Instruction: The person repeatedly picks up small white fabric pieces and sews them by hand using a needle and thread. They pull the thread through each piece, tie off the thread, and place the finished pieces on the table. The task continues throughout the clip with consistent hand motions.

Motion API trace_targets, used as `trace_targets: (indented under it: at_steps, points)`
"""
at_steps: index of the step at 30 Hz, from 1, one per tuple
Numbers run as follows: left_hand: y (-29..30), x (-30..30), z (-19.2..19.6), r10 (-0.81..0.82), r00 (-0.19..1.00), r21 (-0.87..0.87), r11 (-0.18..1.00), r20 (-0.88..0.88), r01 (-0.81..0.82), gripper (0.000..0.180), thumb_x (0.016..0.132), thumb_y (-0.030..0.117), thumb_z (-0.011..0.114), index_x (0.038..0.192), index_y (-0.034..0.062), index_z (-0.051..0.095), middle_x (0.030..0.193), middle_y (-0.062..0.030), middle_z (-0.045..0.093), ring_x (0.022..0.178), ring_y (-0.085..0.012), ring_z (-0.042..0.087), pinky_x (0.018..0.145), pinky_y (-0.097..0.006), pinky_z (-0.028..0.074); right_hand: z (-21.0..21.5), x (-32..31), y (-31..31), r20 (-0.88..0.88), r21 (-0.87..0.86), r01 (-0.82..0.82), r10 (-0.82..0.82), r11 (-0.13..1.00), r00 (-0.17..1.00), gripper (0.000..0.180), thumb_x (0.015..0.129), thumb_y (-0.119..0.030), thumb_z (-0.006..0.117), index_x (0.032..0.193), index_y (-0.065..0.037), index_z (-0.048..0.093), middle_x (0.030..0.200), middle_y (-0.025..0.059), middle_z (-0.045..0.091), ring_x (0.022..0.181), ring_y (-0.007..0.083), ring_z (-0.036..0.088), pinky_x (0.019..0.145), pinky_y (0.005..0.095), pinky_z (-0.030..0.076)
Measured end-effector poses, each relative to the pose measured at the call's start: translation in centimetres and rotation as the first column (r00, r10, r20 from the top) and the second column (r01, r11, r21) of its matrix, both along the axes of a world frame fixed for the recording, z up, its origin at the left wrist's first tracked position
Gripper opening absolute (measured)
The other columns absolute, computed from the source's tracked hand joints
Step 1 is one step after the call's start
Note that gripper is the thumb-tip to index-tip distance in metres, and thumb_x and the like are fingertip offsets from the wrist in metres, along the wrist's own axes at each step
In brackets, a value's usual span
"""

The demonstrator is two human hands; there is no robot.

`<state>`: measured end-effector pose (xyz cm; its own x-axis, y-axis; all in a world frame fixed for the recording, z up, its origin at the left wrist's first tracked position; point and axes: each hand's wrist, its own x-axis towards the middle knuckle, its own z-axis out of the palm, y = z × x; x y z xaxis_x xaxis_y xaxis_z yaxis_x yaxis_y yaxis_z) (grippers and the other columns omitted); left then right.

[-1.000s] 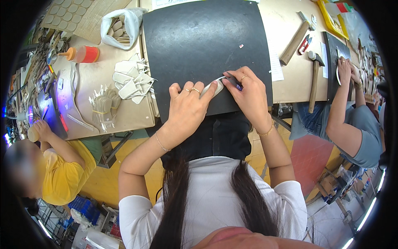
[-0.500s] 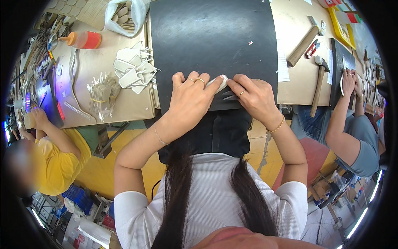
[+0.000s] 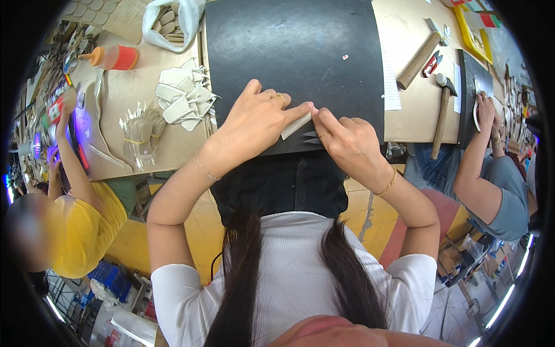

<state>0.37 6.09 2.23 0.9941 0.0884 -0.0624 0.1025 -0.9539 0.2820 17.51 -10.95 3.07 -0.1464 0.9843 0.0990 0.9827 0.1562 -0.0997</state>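
Over the near part of a black mat (image 3: 289, 52), both my hands work on a small off-white strip (image 3: 296, 126), which looks folded. My left hand (image 3: 257, 124) is closed on it, the index finger stretched along its upper end. At that same end, the thumb and fingertips of my right hand (image 3: 350, 139) meet the left fingertip. Two pointed metal blades of what look like thread snips (image 3: 312, 137) stick out from under my right fingers, spread apart; their handle is hidden in the hand.
Left of the mat lie cream pieces (image 3: 184, 95), a banded bundle of beige straps (image 3: 141, 132), an orange-capped bottle (image 3: 115, 58) and a plastic bag (image 3: 188, 29). To the right are a hammer (image 3: 444, 110), a wooden-handled tool (image 3: 419, 61) and red snips (image 3: 432, 63). Co-workers sit either side.
My left hand has turned, its index finger now straighter, and the strip shows more below it. My right hand has shifted slightly left and down. The left co-worker's arm has risen.
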Motion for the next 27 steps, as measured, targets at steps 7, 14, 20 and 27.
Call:
trace_targets:
  at_steps: [7,14,20,27]
  points:
    - [-1.8,-0.4,-0.5,0.155,0.972,-0.005,0.988,0.176,-0.156,0.035,0.092,0.033,0.073,0.124,0.0167,0.073,0.092,-0.0011,0.064,0.089,-0.0207,0.059,0.082,-0.039,0.039,0.8,0.4,-0.8,-0.289,-0.116,0.341,-0.36,0.933,0.887,0.065,0.077,0.003,0.07,0.138,-0.018,0.066,0.109,0.0038,0.061,0.071,0.0246,0.069,0.064,0.0368,0.058]
    - [-3.5,-1.0,-2.1,0.304,0.904,-0.068,0.952,0.301,-0.298,0.037,0.086,0.033,0.079,0.119,0.0161,0.075,0.088,-0.0003,0.055,0.085,-0.0208,0.053,0.08,-0.039,0.037,-0.1,-1.6,-0.5,-0.246,-0.176,0.344,-0.38,0.922,0.892,0.064,0.079,0.002,0.068,0.137,-0.023,0.068,0.115,0.0031,0.059,0.072,0.0252,0.069,0.063,0.037,0.058]
    - [-4.7,-1.1,-2.8,0.314,0.83,0.011,0.933,0.46,-0.359,0.039,0.084,0.035,0.081,0.114,0.0101,0.076,0.091,-0.001,0.058,0.087,-0.0219,0.055,0.082,-0.04,0.038,-0.1,-0.9,-0.2,-0.258,-0.164,0.342,-0.375,0.925,0.89,0.056,0.084,-0.002,0.067,0.135,-0.025,0.07,0.109,0.0036,0.058,0.072,0.025,0.07,0.061,0.0369,0.057]
    - [-4.8,-1.0,-2.8,0.41,0.829,-0.117,0.911,0.38,-0.396,0.037,0.089,0.026,0.078,0.123,0.0123,0.074,0.101,-0.0059,0.061,0.095,-0.024,0.056,0.084,-0.041,0.039,0.1,0.1,0.9,-0.47,-0.066,0.456,-0.431,0.887,0.771,0.054,0.093,-0.022,0.074,0.144,-0.02,0.056,0.111,0.0096,0.062,0.084,0.0319,0.07,0.07,0.0445,0.058]
